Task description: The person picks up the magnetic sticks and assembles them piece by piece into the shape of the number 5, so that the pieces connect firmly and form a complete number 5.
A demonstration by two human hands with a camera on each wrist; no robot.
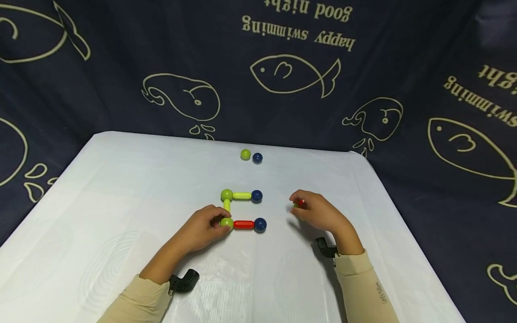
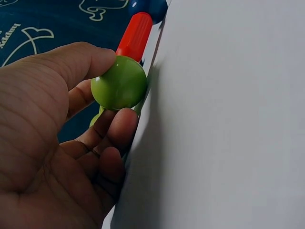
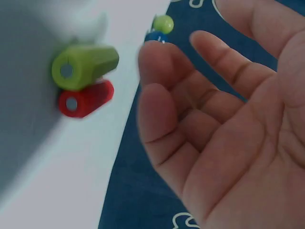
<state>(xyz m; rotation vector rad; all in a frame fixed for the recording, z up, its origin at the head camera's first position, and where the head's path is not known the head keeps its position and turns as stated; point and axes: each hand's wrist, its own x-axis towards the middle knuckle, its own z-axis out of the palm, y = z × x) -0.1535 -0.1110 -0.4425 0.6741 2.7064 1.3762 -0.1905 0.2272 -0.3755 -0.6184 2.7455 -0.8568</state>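
Note:
My left hand (image 1: pixel 202 228) pinches a green ball (image 2: pixel 119 83) between thumb and fingers, at the near left corner of a C-shaped chain on the table. From that ball a red magnetic rod (image 1: pixel 244 224) runs right to a blue ball (image 1: pixel 260 225). A yellow-green rod (image 1: pixel 227 205) leads away to another green ball (image 1: pixel 227 195), and a second yellow-green rod (image 1: pixel 242 196) joins that to a blue ball (image 1: pixel 256 196). My right hand (image 1: pixel 320 213) holds nothing, its fingers loosely bent beside a loose yellow-green rod (image 3: pixel 86 67) and red rod (image 3: pixel 86 98) lying side by side.
Toward the far edge of the white-covered table (image 1: pixel 161 166) lie a loose green ball (image 1: pixel 245 154) and a blue ball (image 1: pixel 257 158). A dark blue cloth (image 1: pixel 226 58) with fish drawings hangs behind and beside the table.

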